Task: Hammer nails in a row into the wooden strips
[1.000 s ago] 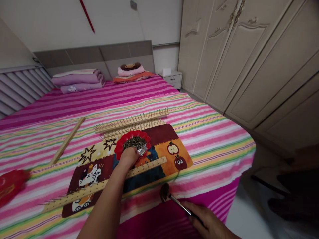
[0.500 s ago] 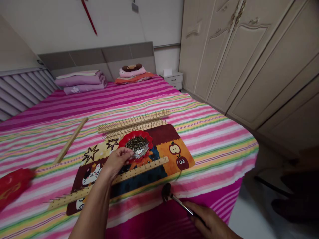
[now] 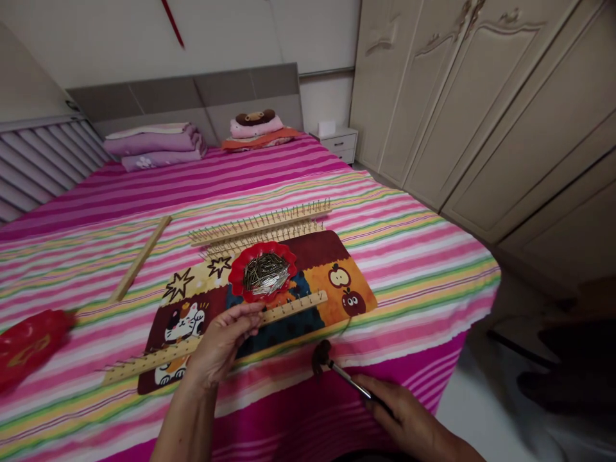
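Note:
My left hand point(image 3: 224, 340) hovers palm-up over a long wooden strip point(image 3: 293, 307) studded with nails, lying across a cartoon mat point(image 3: 332, 256) on the striped bed point(image 3: 409, 269). Its fingertips are pinched together; whatever they hold is too small to make out. Just beyond the hand sits a red dish point(image 3: 264, 273) heaped with small metal nails. My right hand point(image 3: 409, 420) grips the handle of a hammer point(image 3: 337, 372) at the bed's near edge, its dark head resting against the cover.
Two more nail-studded strips point(image 3: 260, 224) lie behind the dish, and a plain wooden strip point(image 3: 139, 256) lies to the left. A red object point(image 3: 29, 340) is at the far left. Folded bedding point(image 3: 154, 144) lies by the headboard. A wardrobe point(image 3: 481, 96) stands right of the bed.
My left hand has drawn back from the red dish toward me and turned palm-up with its fingers pinched. The right hand has stayed with the hammer at the bed's edge.

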`<action>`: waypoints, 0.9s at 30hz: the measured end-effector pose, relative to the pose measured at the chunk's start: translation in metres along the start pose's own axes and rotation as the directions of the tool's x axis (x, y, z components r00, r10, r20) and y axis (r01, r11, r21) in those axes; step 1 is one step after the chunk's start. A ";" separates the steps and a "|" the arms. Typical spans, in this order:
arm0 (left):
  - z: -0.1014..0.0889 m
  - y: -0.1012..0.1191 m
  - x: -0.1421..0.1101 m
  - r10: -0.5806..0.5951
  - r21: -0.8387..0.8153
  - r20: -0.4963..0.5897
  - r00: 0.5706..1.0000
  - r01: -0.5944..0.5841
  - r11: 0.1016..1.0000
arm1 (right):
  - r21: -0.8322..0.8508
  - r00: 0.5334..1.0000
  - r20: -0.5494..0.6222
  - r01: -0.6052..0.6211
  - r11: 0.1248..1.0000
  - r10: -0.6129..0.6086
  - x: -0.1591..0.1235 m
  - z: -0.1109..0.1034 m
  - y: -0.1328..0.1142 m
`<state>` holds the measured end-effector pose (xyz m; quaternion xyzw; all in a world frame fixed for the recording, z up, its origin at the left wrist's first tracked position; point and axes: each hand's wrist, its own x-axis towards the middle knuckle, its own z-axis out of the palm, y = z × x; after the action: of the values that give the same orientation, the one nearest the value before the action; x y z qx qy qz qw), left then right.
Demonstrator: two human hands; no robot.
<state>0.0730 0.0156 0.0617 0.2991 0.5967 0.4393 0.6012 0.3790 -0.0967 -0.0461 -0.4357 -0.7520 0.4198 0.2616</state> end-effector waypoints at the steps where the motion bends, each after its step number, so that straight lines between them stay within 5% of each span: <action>1: 0.000 -0.003 0.000 0.005 0.014 -0.009 1.000 -0.005 1.000 | 0.003 1.000 0.001 0.006 1.000 -0.006 0.000 0.000 0.000; 7: 0.001 -0.027 0.005 0.149 0.129 -0.126 0.981 -0.132 0.983 | -0.008 1.000 -0.003 -0.003 1.000 0.003 0.000 0.001 0.002; 16: 0.020 -0.057 0.015 0.257 0.077 -0.345 0.903 -0.246 0.966 | -0.053 1.000 0.007 -0.016 0.998 0.017 -0.001 0.001 0.003; 27: 0.029 -0.071 0.020 0.319 0.366 -0.397 0.861 -0.170 0.915 | -0.075 0.997 -0.004 -0.074 0.994 0.074 -0.003 0.004 0.005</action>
<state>0.1115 0.0067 -0.0071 0.3568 0.7386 0.4677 0.3293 0.3796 -0.0991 -0.0523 -0.4729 -0.7505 0.4004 0.2299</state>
